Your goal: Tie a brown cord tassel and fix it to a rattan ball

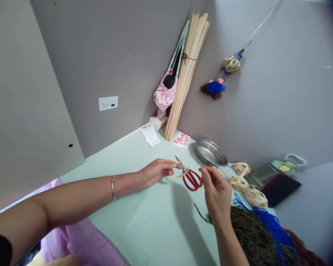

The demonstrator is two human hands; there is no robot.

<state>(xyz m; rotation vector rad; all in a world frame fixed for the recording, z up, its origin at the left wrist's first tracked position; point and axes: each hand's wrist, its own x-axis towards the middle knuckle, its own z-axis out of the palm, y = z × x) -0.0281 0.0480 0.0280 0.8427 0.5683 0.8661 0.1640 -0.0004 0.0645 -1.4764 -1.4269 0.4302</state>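
My left hand [158, 171], with a bangle on the wrist, pinches a thin pale bamboo strip [184, 173] that bends into a small loop. My right hand [217, 188] is raised a little to the right, thumb and fingertips pressed together; whatever lies between them is too small to make out. Between the hands, red-handled scissors [193, 181] rest on the pale green tabletop [152, 218], their blades pointing away and partly behind the strip. Several woven bamboo balls [255, 196] are on the table to the right of my right hand.
A metal bowl [211, 152] stands near the right wall, beside pink and pale pieces [182, 139]. Bundled wood strips [186, 75] lean in the corner. Dark yarn [251, 232], blue cord [274, 231], a lidded bottle [263, 175] and a dark flat object [281, 188] occupy the right.
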